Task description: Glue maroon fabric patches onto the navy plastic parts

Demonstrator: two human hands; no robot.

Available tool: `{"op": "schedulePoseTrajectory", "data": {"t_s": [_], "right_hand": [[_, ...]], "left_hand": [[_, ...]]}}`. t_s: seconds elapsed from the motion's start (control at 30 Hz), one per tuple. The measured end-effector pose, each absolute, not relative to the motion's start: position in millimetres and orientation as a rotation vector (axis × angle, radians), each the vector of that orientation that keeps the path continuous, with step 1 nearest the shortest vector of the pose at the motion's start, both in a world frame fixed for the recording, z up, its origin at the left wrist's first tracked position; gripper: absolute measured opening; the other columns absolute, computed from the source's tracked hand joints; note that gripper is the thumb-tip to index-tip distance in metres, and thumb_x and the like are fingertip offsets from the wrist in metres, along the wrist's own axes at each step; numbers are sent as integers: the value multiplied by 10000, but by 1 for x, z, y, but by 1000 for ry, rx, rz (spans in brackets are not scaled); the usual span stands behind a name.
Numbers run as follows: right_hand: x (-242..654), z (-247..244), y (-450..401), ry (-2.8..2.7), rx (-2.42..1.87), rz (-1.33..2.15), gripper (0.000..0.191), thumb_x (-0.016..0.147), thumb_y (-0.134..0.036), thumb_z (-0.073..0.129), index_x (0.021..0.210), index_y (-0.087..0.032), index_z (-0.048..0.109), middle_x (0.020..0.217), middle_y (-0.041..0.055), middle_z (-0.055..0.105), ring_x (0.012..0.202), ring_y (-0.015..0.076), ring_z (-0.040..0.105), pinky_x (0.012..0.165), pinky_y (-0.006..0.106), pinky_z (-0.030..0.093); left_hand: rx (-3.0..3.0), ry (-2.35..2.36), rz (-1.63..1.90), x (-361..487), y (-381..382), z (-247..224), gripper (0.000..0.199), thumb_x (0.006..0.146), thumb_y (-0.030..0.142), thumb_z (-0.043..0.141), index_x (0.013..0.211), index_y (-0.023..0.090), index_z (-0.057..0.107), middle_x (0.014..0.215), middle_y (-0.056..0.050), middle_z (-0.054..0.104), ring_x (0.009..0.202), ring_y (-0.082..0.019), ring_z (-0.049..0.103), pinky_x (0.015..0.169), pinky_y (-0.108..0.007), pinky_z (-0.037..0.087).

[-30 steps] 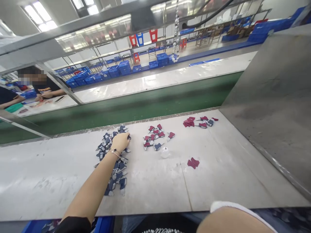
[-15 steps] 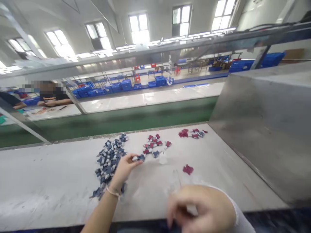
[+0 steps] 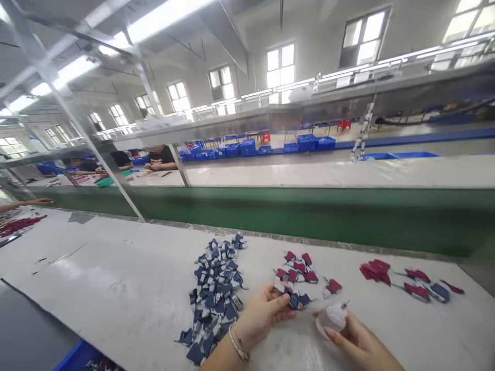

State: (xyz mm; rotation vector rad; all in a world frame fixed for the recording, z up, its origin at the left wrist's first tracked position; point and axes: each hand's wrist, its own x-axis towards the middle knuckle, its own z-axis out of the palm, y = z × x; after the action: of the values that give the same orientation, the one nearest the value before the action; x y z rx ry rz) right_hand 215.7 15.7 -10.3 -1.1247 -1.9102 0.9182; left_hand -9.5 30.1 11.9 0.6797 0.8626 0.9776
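Note:
My left hand point(image 3: 266, 308), a bracelet on its wrist, pinches small navy fabric pieces point(image 3: 294, 300) with pale parts between thumb and fingers. In my right hand point(image 3: 358, 337) is a small whitish, bottle-like object point(image 3: 335, 316) with a thin dark tip. Its exact kind is unclear. The two hands are close together but apart. Left of my left hand lies a heap of navy and pale pieces point(image 3: 216, 288). Just beyond it sits a group of maroon pieces point(image 3: 299, 267), with one maroon piece point(image 3: 333, 286) slightly to the right.
Further right are stacked maroon scraps point(image 3: 376, 271) and several maroon and navy pieces point(image 3: 419, 288). A green panel point(image 3: 309, 211) borders the white table point(image 3: 127, 288) at the back. A blue bin point(image 3: 79, 355) stands at lower left. Across the divider sits a person point(image 3: 164, 157); another person's arm point(image 3: 27, 203) reaches in far left.
The view has swung left. My right hand, blurred and low before, has come up beside my left and now holds the whitish object. My left hand still holds navy material.

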Motion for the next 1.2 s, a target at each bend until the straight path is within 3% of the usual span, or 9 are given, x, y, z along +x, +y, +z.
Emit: {"op": "schedulePoseTrajectory", "data": {"t_s": [0.13,0.23,0.4,0.57,0.7,0.8,0.9,1.03,1.2], "right_hand": [[230,5,-5,-1603,-1342,1168,432,998,-536,463,1355,-305,384,801,23,702,766,288,722,702,481,617],[239,23,-13,-1504,-1419,1267,422,963,-566,539,1287,-313,440,813,-11,680,658,207,644,680,405,574],[244,50,-22,-1459,-1361,1360,426,817,-593,720,1092,-283,623,1008,59,694,835,240,662,689,373,550],[236,59,-24,-1443,-1179,1433,379,825,-586,724,1031,-288,611,782,15,645,650,196,590,551,313,494],[230,52,-19,-1361,-1103,1440,352,852,-595,687,973,-285,572,734,-14,581,577,157,518,475,272,423],[231,51,-18,-1329,-1074,1518,388,862,-608,668,1085,-300,592,743,-3,636,565,183,571,470,300,474],[232,58,-20,-1420,-1130,1491,407,864,-578,692,1178,-326,639,877,35,707,690,231,661,591,365,570],[224,67,-25,-1562,-1306,1240,280,823,-369,799,1063,-317,665,959,24,697,762,200,683,617,306,582],[210,71,-28,-1631,-1334,1055,276,806,-355,807,905,-288,558,740,-33,623,576,141,594,456,239,478]], "left_hand": [[641,795,887,-5,21,5,565,546,224,978,1014,182,665,1030,-64,748,975,-221,753,850,-265,569],[674,778,806,-5,18,2,534,591,173,950,1023,187,635,1028,-60,748,998,-225,746,872,-288,562],[772,740,735,-7,13,5,436,743,206,869,1053,206,562,1066,-64,750,990,-169,746,874,-261,555],[740,651,652,-7,6,6,418,745,163,859,1032,214,560,1186,-75,730,988,-158,759,881,-250,571],[765,612,598,-8,6,4,384,785,166,826,1052,227,556,1233,-84,718,923,-133,759,904,-273,588],[823,635,594,-8,6,3,378,784,179,824,1049,218,557,1190,-85,720,885,-128,743,848,-265,595],[888,683,585,-8,6,3,397,768,201,834,1060,209,565,1075,-64,716,802,-122,716,708,-227,566],[913,705,533,-8,6,6,403,786,245,828,1081,207,556,892,-19,687,718,-98,665,630,-193,492],[961,715,512,-9,5,6,412,798,294,833,1097,212,561,933,-25,670,770,-106,656,680,-219,487]]}}
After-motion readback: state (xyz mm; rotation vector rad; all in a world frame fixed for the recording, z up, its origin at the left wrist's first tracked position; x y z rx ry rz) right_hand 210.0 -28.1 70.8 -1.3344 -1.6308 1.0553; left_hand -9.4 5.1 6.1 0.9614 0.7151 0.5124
